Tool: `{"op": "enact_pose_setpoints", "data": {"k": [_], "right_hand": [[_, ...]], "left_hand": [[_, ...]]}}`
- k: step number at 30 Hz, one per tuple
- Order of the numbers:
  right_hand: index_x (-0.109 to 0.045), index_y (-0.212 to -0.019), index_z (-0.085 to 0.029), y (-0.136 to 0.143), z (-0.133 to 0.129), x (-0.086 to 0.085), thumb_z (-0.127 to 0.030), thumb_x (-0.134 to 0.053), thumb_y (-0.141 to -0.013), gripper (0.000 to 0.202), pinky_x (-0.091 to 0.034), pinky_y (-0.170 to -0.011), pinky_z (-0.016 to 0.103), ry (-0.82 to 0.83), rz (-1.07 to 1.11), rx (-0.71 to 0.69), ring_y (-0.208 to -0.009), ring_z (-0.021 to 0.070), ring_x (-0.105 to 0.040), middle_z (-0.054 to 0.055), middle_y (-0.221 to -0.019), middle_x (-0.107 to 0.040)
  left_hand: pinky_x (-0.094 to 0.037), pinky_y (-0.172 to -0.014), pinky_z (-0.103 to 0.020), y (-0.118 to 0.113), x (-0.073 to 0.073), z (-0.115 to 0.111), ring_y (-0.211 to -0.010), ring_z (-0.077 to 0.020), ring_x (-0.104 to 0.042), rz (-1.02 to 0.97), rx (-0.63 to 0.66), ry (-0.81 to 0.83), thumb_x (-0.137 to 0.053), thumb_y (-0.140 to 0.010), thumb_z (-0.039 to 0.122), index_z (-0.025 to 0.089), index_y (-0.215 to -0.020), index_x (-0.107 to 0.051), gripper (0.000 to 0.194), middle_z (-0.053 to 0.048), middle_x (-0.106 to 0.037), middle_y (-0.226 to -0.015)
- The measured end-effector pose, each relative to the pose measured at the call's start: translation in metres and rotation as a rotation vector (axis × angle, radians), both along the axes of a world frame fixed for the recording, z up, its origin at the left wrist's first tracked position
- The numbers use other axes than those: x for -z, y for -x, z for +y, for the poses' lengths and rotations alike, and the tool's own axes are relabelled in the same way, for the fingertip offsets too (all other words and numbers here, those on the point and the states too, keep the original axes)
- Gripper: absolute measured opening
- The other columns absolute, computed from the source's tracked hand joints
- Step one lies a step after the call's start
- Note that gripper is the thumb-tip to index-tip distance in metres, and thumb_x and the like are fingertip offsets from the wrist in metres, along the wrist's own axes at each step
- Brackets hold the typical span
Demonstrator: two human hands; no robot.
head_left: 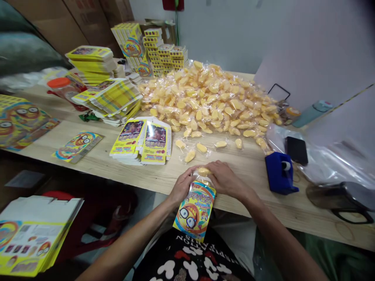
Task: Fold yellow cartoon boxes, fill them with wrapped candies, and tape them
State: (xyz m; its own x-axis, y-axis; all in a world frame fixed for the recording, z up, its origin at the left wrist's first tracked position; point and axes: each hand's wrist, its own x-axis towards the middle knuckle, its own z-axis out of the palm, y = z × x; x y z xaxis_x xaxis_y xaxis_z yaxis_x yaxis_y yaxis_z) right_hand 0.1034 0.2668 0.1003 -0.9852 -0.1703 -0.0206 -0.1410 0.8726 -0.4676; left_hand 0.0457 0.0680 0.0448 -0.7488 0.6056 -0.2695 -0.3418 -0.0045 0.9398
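Observation:
A yellow cartoon box (195, 210) is tilted at the table's front edge, its upper end toward the table. My left hand (183, 186) is closed on the box's upper left side. At the upper right corner, my right hand (225, 177) has its fingers closed around a clear-wrapped yellow piece (203, 171), which sits at the box's top opening. Beyond my hands lie several loose wrapped pieces (202, 147), in front of a large heap of the same pieces (211, 101).
Flattened boxes (155, 142) lie left of my hands, with box stacks (109, 97) behind. A blue tape dispenser (279, 173), a black phone (296, 150) and a dark mug (342, 199) stand right. More flat boxes (32, 242) are at lower left.

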Motion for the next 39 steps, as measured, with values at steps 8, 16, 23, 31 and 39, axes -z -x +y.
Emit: {"op": "enact_pose_setpoints", "data": {"k": [8,16,23,31,39], "right_hand": [[-0.065,-0.104,-0.02,-0.006,-0.008,0.005,-0.015,-0.05,-0.094,0.019,-0.03,-0.091,0.038,0.071,-0.025,0.01,-0.098,0.0216,-0.054,0.005,-0.096,-0.068],[-0.07,-0.103,-0.02,0.046,0.0,0.006,-0.012,-0.049,-0.09,0.026,-0.038,-0.09,0.037,-0.052,-0.089,0.144,-0.101,0.0244,-0.058,0.01,-0.106,-0.069],[-0.059,-0.109,-0.011,0.105,0.004,0.029,-0.017,-0.058,-0.083,0.026,-0.036,-0.098,0.052,-0.091,0.041,0.423,-0.117,0.0383,-0.051,0.024,-0.12,-0.058],[-0.051,-0.097,-0.021,0.022,0.009,0.03,-0.023,-0.053,-0.091,0.007,-0.043,-0.064,0.026,0.29,-0.054,0.07,-0.072,0.0156,-0.057,-0.001,-0.082,-0.063],[-0.068,-0.115,-0.023,0.035,0.031,0.032,-0.02,-0.054,-0.091,0.027,-0.036,-0.106,0.044,-0.007,0.067,0.117,-0.124,0.0268,-0.05,0.012,-0.138,-0.056]], "left_hand": [[-0.047,-0.072,-0.028,-0.002,-0.002,-0.005,-0.082,-0.0194,-0.062,0.068,0.04,-0.044,-0.06,-0.092,0.039,0.019,-0.135,-0.06,0.047,-0.006,-0.069,-0.098],[-0.043,-0.066,-0.024,0.0,0.009,0.007,-0.069,-0.0132,-0.056,0.083,0.021,0.023,-0.07,-0.088,0.048,0.014,-0.093,-0.068,0.034,-0.002,-0.066,-0.08],[-0.05,-0.072,-0.029,0.003,0.011,0.007,-0.075,-0.0178,-0.066,-0.023,0.007,-0.018,-0.071,-0.087,0.047,0.015,-0.11,-0.069,0.039,-0.007,-0.073,-0.091],[-0.054,-0.078,-0.032,0.003,0.01,0.01,-0.087,-0.0201,-0.069,-0.113,-0.046,-0.141,-0.081,-0.08,0.039,0.023,-0.15,-0.039,0.084,-0.008,-0.071,-0.111],[-0.049,-0.065,-0.026,0.004,0.011,0.008,-0.073,-0.0157,-0.063,-0.024,0.025,-0.063,-0.076,-0.083,0.045,0.017,-0.106,-0.064,0.038,-0.003,-0.069,-0.088]]}}
